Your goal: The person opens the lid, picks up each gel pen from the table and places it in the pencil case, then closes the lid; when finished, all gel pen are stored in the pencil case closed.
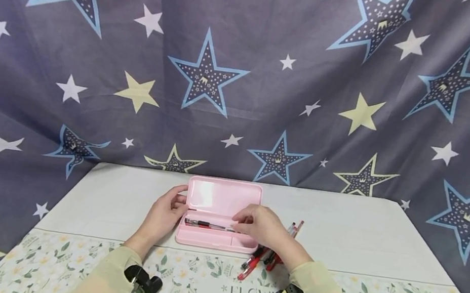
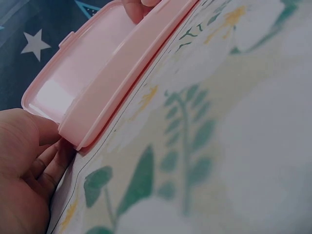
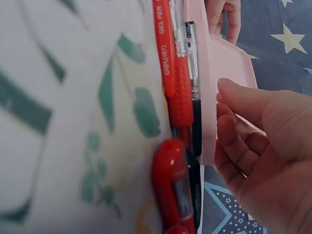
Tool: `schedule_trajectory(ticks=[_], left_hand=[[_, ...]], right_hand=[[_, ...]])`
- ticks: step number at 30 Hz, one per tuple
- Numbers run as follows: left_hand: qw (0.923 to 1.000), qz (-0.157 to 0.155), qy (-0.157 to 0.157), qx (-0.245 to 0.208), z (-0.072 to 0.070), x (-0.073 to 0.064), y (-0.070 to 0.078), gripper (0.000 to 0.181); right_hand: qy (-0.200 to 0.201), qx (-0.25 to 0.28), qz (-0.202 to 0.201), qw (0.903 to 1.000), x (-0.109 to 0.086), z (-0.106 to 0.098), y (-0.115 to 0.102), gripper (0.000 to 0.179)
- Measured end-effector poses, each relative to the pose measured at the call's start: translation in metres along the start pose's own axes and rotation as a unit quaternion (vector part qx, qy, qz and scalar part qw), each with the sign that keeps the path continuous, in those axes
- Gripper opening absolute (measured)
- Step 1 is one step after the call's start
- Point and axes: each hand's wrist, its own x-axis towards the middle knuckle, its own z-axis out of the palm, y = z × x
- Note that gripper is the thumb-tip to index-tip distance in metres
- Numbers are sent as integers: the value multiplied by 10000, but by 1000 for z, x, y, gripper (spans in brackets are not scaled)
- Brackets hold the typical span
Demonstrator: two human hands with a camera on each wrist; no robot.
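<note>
A pink pencil case (image 1: 203, 237) lies with its lid (image 1: 224, 197) raised at the back. Inside its rear compartment are a black-gripped pen (image 1: 204, 223) and some red beneath it. My left hand (image 1: 165, 215) holds the case at its left end, thumb at the corner and fingers curled beside the lid, as the left wrist view also shows. Over the right part of the case is my right hand (image 1: 261, 225), its fingertips low by the pen's right end. In the right wrist view its thumb and loosely bent fingers (image 3: 231, 136) stand apart, with no pen visible between them.
Several red and black gel pens (image 1: 249, 267) lie in a loose pile against the case's right side, partly under my right forearm. A flowered cloth (image 1: 195, 283) covers the table's front. A star-patterned curtain (image 1: 239, 116) hangs behind.
</note>
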Motion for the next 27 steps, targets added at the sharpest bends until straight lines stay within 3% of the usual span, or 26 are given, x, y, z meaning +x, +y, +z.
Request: schedule_trajectory(ticks=[14, 27], left_hand=[[10000, -62, -58, -13, 0, 0, -1, 55], [10000, 50, -9, 14, -1, -1, 0, 54]], right_hand=[[281, 921, -126, 9953, -15, -20, 12, 17], [774, 1121, -147, 9906, -35, -49, 35, 21]])
